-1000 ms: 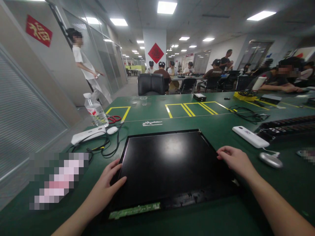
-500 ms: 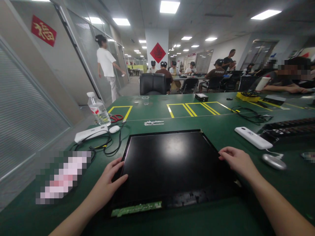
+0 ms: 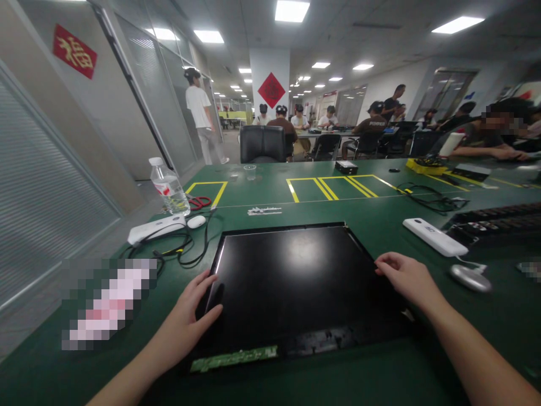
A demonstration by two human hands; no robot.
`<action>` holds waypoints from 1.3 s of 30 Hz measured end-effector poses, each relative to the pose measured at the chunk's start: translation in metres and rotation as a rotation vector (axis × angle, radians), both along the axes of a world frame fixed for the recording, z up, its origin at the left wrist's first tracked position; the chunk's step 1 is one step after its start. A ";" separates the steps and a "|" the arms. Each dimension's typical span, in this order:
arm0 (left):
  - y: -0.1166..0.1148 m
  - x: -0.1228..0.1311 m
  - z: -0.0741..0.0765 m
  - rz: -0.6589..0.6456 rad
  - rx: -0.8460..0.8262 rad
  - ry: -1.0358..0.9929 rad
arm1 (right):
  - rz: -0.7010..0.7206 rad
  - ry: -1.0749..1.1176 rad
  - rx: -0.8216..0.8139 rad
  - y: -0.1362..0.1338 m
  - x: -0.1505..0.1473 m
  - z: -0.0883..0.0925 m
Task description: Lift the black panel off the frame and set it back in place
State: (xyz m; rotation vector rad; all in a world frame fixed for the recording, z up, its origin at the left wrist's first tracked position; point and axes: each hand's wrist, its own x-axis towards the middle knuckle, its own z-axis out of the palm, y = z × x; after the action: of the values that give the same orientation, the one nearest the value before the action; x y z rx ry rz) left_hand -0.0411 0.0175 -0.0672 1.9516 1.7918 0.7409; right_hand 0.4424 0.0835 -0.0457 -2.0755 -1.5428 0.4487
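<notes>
A flat black display panel lies on the green table right in front of me, with a green circuit strip along its near edge. My left hand grips the panel's left edge, thumb on top and fingers curled around the side. My right hand holds the right edge, fingers bent over it.
At the left lie a white power strip, black cables, a water bottle and red scissors. A second white power strip, a mouse and a keyboard sit right. People work at far tables; one walks away.
My left hand has curled a little further over the panel's left edge. The person in white by the glass wall has walked farther away. My right hand stays put.
</notes>
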 end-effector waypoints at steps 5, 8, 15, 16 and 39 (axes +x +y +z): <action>-0.003 -0.010 0.008 -0.119 0.061 0.107 | 0.008 0.009 -0.019 -0.001 0.000 0.002; -0.003 -0.017 0.015 -0.207 0.106 0.134 | 0.013 0.010 -0.012 -0.001 0.000 0.003; -0.013 -0.011 0.030 -0.380 0.036 0.166 | 0.023 0.007 0.016 -0.002 -0.002 0.003; -0.014 -0.010 0.030 -0.393 0.029 0.168 | 0.025 0.004 0.017 -0.002 -0.002 0.003; -0.011 -0.008 0.030 -0.619 0.140 0.274 | 0.032 -0.027 0.028 -0.001 0.001 -0.002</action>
State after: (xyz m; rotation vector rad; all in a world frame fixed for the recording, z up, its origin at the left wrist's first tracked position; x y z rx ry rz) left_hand -0.0493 0.0062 -0.0368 2.6083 1.1573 0.4078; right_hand 0.4435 0.0827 -0.0478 -2.0457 -1.5914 0.4097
